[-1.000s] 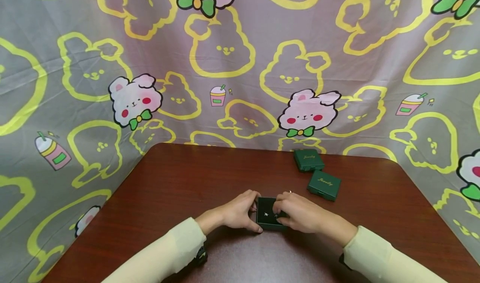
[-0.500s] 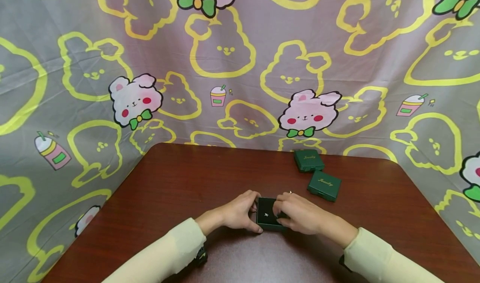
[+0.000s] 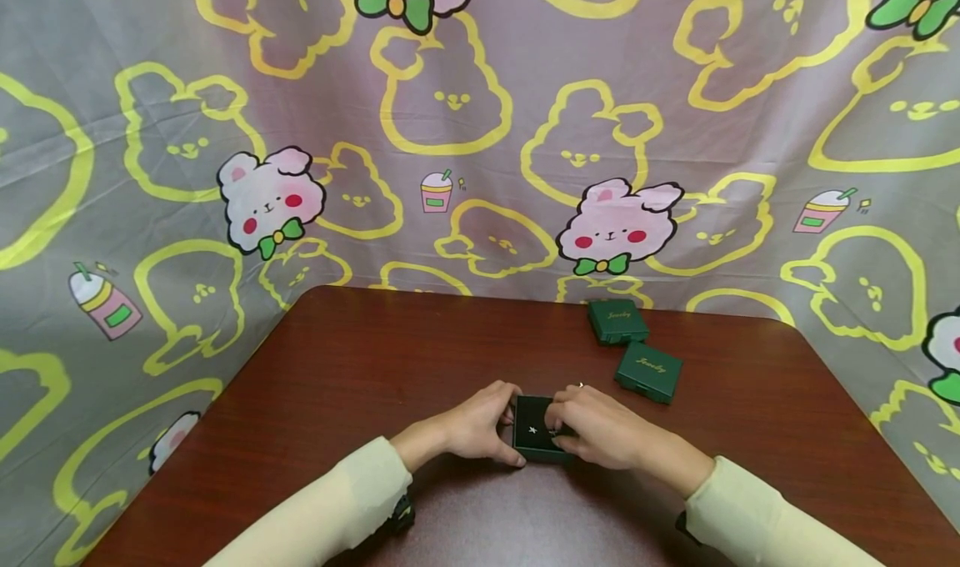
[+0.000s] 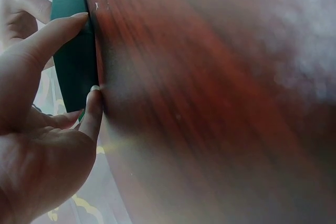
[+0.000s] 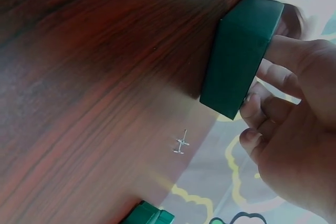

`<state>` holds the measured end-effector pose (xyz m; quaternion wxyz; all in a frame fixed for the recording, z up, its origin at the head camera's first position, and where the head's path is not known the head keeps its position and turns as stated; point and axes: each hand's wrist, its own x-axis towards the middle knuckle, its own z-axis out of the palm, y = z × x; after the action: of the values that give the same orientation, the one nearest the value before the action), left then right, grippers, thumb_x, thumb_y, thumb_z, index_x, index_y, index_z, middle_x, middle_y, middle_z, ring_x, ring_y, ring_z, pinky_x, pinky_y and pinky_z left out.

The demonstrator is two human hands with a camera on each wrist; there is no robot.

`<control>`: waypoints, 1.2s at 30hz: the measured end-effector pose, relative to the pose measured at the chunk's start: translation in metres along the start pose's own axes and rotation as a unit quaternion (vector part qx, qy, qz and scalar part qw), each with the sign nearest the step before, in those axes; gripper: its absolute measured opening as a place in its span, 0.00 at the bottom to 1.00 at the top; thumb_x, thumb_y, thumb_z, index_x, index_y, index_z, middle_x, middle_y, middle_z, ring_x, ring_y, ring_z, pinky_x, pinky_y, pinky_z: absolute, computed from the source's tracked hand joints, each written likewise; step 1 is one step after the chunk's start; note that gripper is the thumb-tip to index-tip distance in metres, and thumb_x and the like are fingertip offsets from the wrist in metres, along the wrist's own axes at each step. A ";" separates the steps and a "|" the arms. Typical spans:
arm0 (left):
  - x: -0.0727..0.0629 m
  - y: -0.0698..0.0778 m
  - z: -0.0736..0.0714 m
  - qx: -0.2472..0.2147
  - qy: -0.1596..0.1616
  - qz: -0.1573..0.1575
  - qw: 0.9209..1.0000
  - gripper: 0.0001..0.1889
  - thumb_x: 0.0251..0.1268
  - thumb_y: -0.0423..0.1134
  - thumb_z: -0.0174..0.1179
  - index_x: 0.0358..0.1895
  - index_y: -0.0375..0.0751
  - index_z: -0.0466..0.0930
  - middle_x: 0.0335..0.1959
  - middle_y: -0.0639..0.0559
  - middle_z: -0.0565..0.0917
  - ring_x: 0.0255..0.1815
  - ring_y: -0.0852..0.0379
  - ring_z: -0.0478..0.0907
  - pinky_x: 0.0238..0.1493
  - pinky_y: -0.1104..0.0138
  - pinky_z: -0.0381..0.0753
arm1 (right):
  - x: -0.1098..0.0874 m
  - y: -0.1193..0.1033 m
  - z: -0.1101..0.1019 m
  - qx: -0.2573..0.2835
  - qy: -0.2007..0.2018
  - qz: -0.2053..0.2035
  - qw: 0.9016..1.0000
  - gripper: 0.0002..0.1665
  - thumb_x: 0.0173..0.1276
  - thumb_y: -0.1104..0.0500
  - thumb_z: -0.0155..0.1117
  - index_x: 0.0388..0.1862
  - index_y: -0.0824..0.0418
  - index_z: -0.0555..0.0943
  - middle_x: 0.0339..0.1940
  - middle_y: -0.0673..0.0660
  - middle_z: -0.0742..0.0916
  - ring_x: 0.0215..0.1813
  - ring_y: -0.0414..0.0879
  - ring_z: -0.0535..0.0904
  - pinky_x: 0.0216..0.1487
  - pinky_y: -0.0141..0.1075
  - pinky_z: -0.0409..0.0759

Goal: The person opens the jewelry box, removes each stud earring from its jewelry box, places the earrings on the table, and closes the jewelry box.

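Observation:
My left hand [image 3: 476,423] grips the left side of a small dark green jewelry box [image 3: 536,455], thumb at the near side and fingers at the far side. The lidless box stands on the table, and a black pad [image 3: 528,413] lines it. A silver star-shaped stud earring [image 3: 532,429] sits on the pad's left part. My right hand [image 3: 603,429] reaches over the right half, its thumb and forefinger pinching a second stud, mostly hidden by the fingers. In the right wrist view, the box's green outer wall [image 5: 236,56] hides the fingertips' contact.
Two closed green boxes with gold lettering, one nearer [image 3: 649,372] and one farther [image 3: 618,321], lie at the back right of the brown table [image 3: 390,350]. A small silver piece [image 5: 181,142] lies beyond the right hand. A patterned cloth [image 3: 480,117] hangs behind.
The right fingertips have shifted slightly over the pad; the second stud, plainer a second ago, is now mostly covered. The left hand and the box have stayed put.

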<state>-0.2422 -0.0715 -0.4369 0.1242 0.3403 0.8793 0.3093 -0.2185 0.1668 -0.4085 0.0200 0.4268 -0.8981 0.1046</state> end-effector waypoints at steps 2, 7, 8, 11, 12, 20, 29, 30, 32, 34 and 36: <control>0.000 0.000 0.000 -0.001 -0.001 -0.001 1.000 0.41 0.43 0.43 0.84 0.61 0.38 0.70 0.45 0.54 0.72 0.45 0.61 0.73 0.50 0.73 0.74 | 0.000 -0.001 -0.001 -0.001 -0.002 0.003 1.000 0.07 0.62 0.60 0.77 0.35 0.52 0.85 0.34 0.44 0.83 0.39 0.39 0.76 0.46 0.42 0.78; 0.000 0.000 0.000 -0.004 -0.003 -0.005 1.000 0.41 0.43 0.44 0.84 0.61 0.40 0.70 0.45 0.54 0.72 0.45 0.61 0.72 0.50 0.73 0.73 | 0.000 -0.003 -0.002 -0.001 -0.005 0.009 1.000 0.08 0.63 0.59 0.76 0.33 0.51 0.84 0.33 0.43 0.82 0.39 0.38 0.75 0.45 0.41 0.78; 0.000 0.000 0.000 -0.004 -0.003 -0.006 1.000 0.41 0.43 0.44 0.84 0.60 0.40 0.70 0.45 0.54 0.72 0.45 0.61 0.72 0.50 0.73 0.73 | 0.000 -0.003 -0.002 -0.001 -0.006 0.009 1.000 0.08 0.63 0.59 0.76 0.33 0.51 0.83 0.33 0.43 0.82 0.39 0.38 0.75 0.45 0.41 0.78; 0.000 -0.001 0.001 -0.005 -0.005 -0.007 1.000 0.41 0.43 0.44 0.84 0.61 0.40 0.70 0.45 0.54 0.71 0.45 0.62 0.72 0.50 0.73 0.73 | 0.000 -0.004 -0.002 -0.001 -0.005 0.010 1.000 0.08 0.63 0.60 0.76 0.32 0.51 0.83 0.32 0.43 0.82 0.38 0.38 0.75 0.46 0.42 0.79; 0.000 -0.001 0.000 -0.005 -0.005 -0.007 1.000 0.41 0.43 0.44 0.84 0.61 0.40 0.70 0.45 0.54 0.71 0.45 0.62 0.71 0.50 0.73 0.73 | 0.000 -0.004 -0.001 -0.001 -0.005 0.010 1.000 0.08 0.63 0.60 0.76 0.32 0.51 0.83 0.32 0.43 0.82 0.38 0.38 0.75 0.46 0.43 0.79; 0.000 -0.001 0.000 -0.004 -0.006 -0.006 1.000 0.41 0.43 0.44 0.84 0.61 0.40 0.70 0.45 0.54 0.71 0.45 0.62 0.71 0.50 0.73 0.73 | 0.002 -0.004 0.003 -0.009 0.010 0.012 1.000 0.12 0.62 0.60 0.77 0.29 0.49 0.80 0.29 0.40 0.80 0.36 0.37 0.73 0.43 0.41 0.76; 0.000 -0.002 0.000 -0.007 -0.007 -0.005 1.000 0.41 0.44 0.44 0.84 0.61 0.40 0.70 0.45 0.55 0.71 0.45 0.62 0.71 0.50 0.73 0.73 | 0.003 -0.006 0.006 -0.005 0.018 0.031 0.999 0.14 0.62 0.61 0.75 0.24 0.47 0.79 0.26 0.39 0.78 0.34 0.37 0.71 0.38 0.36 0.72; 0.000 -0.003 0.000 -0.006 -0.006 -0.004 1.000 0.41 0.44 0.44 0.84 0.61 0.40 0.70 0.45 0.55 0.71 0.45 0.62 0.72 0.50 0.73 0.73 | 0.003 -0.006 0.006 -0.002 0.017 0.033 0.999 0.15 0.62 0.61 0.75 0.24 0.47 0.78 0.25 0.39 0.77 0.33 0.37 0.71 0.37 0.35 0.72; 0.000 -0.003 0.000 -0.006 -0.006 -0.004 1.000 0.41 0.44 0.45 0.84 0.61 0.40 0.70 0.45 0.55 0.71 0.46 0.62 0.72 0.50 0.72 0.73 | 0.003 -0.006 0.006 0.004 0.017 0.036 0.999 0.16 0.61 0.62 0.74 0.23 0.47 0.77 0.25 0.39 0.76 0.33 0.38 0.70 0.37 0.34 0.71; 0.000 -0.003 0.000 -0.005 -0.006 -0.003 1.000 0.41 0.44 0.45 0.84 0.61 0.40 0.70 0.46 0.55 0.71 0.46 0.61 0.72 0.50 0.73 0.73 | 0.003 -0.007 0.006 0.006 0.019 0.036 0.999 0.17 0.61 0.63 0.74 0.22 0.47 0.76 0.24 0.39 0.75 0.33 0.38 0.70 0.37 0.34 0.71; 0.000 -0.003 0.001 -0.003 -0.006 -0.003 1.000 0.41 0.44 0.45 0.84 0.61 0.39 0.70 0.46 0.54 0.72 0.46 0.61 0.72 0.50 0.72 0.74 | 0.004 -0.007 0.006 0.006 0.022 0.035 0.999 0.18 0.60 0.64 0.74 0.21 0.47 0.75 0.23 0.39 0.75 0.33 0.38 0.70 0.38 0.35 0.71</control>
<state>-0.2437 -0.0726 -0.4391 0.1313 0.3394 0.8783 0.3100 -0.2156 0.1587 -0.4123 0.0336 0.3926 -0.9113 0.1194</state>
